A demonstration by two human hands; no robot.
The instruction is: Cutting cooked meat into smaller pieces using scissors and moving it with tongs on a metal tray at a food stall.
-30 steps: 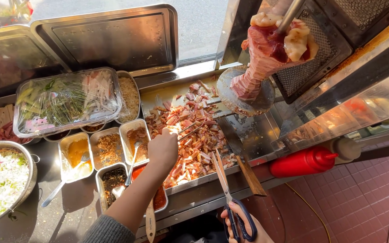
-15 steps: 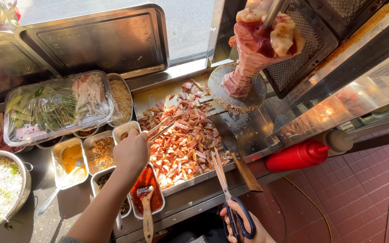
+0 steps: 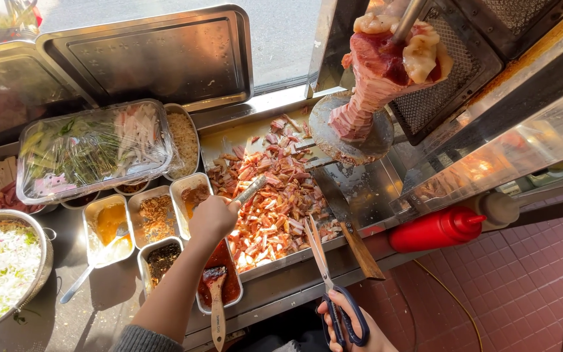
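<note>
Sunny food counter: left hand [image 3: 211, 220] grips stiff metal tongs [image 3: 250, 190] over soft, greasy meat [image 3: 275, 195]. Right hand [image 3: 350, 324] is closed in the scissors [image 3: 328, 280] loops.

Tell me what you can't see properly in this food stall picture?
Head view only:
- Top of the meat spit: cut off by the upper edge.
- Tool in the left hand: the grip hides its handle; only a metal tip shows over the chopped meat.
- Right hand holding scissors: partly cut off by the bottom edge.
- Food under the plastic-wrapped tray: blurred by shiny film.
</note>
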